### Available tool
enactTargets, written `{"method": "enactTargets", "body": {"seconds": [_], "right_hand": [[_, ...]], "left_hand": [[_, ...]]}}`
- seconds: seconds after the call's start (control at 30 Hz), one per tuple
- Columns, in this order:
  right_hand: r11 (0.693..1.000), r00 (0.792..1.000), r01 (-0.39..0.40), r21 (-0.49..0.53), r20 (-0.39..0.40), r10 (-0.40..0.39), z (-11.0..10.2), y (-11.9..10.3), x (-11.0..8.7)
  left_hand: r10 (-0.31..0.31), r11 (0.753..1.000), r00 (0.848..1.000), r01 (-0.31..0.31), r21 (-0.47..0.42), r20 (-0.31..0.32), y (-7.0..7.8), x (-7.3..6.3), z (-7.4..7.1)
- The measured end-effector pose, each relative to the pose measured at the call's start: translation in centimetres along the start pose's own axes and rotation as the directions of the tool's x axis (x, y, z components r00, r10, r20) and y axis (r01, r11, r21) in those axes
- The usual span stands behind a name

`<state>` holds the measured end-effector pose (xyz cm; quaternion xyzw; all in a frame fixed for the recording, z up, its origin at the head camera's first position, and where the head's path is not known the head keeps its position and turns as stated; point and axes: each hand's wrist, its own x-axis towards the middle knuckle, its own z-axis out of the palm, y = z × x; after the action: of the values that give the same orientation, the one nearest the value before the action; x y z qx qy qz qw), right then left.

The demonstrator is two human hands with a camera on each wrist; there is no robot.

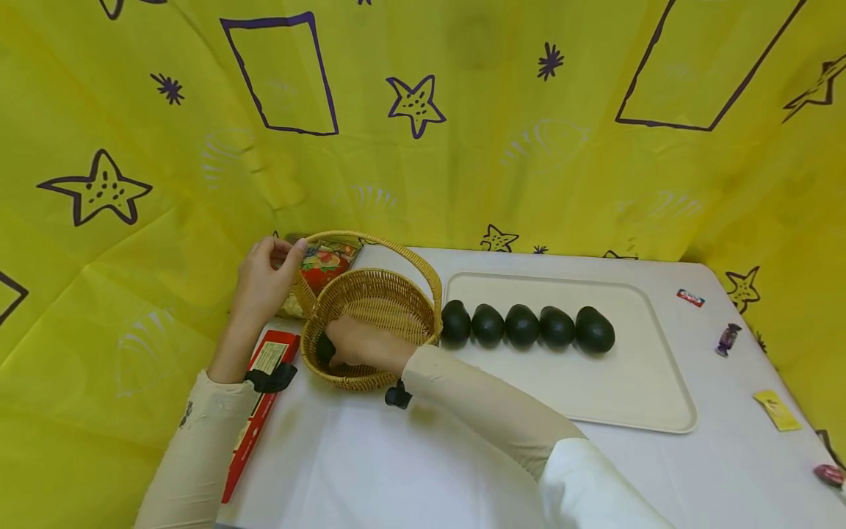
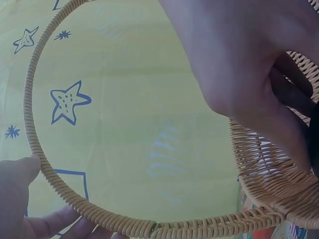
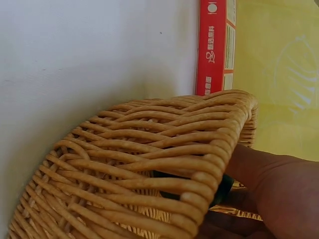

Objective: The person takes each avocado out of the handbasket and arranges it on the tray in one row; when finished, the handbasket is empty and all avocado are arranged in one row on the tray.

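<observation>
A wicker basket with a tall hoop handle stands left of the middle of the white table. My left hand holds the left side of that handle; in the left wrist view the thumb lies on one side of it and the fingers on the other. Inside the basket, at its left wall, my right hand grips a dark green avocado. Through the weave in the right wrist view, the avocado shows only in part. Several more avocados sit in a row on the cream tray.
A long red box lies left of the basket. Behind it is a colourful food packet. Along the right edge are a small red packet, a purple wrapped sweet, a yellow packet and a reddish wrapped sweet.
</observation>
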<state>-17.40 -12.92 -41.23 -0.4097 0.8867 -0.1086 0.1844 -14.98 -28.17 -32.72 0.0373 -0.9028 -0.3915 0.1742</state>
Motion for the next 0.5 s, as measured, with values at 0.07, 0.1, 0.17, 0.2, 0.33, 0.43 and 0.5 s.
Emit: {"method": "enactTargets", "body": {"seconds": [0.07, 0.1, 0.17, 0.2, 0.33, 0.43, 0.5], "right_hand": [[1.0, 1.0, -0.009, 0.015, 0.004, 0.009, 0.0, 0.1, -0.1], [1.0, 1.0, -0.009, 0.019, 0.003, 0.009, 0.0, 0.2, -0.1], [0.999, 1.0, -0.014, 0.029, 0.007, 0.014, 0.0, 0.4, -0.2], [0.999, 1.0, -0.014, 0.029, 0.009, 0.014, 0.0, 0.5, -0.2], [0.999, 1.0, -0.012, 0.039, 0.002, 0.012, -0.4, 1.2, -0.5], [0.998, 0.999, -0.004, 0.06, -0.032, 0.006, -0.8, 1.7, -0.8], [0.996, 0.998, 0.01, 0.087, -0.063, -0.005, -0.9, 2.1, -1.1]], "left_hand": [[0.002, 1.0, 1.0, -0.002, 0.0, 0.0, 0.1, 0.0, 0.1], [0.003, 1.0, 1.0, -0.003, -0.001, -0.001, 0.1, 0.0, 0.1], [0.005, 1.0, 1.0, -0.005, -0.004, -0.002, 0.1, 0.1, 0.1], [0.007, 1.0, 1.0, -0.007, -0.005, -0.003, 0.1, 0.1, 0.2], [0.012, 1.0, 1.0, -0.012, -0.009, -0.002, 0.0, 0.1, 0.2], [0.013, 1.0, 1.0, -0.013, -0.014, 0.0, 0.0, 0.1, 0.2], [0.012, 1.0, 1.0, -0.012, -0.015, -0.001, -0.1, 0.0, 0.2]]}}
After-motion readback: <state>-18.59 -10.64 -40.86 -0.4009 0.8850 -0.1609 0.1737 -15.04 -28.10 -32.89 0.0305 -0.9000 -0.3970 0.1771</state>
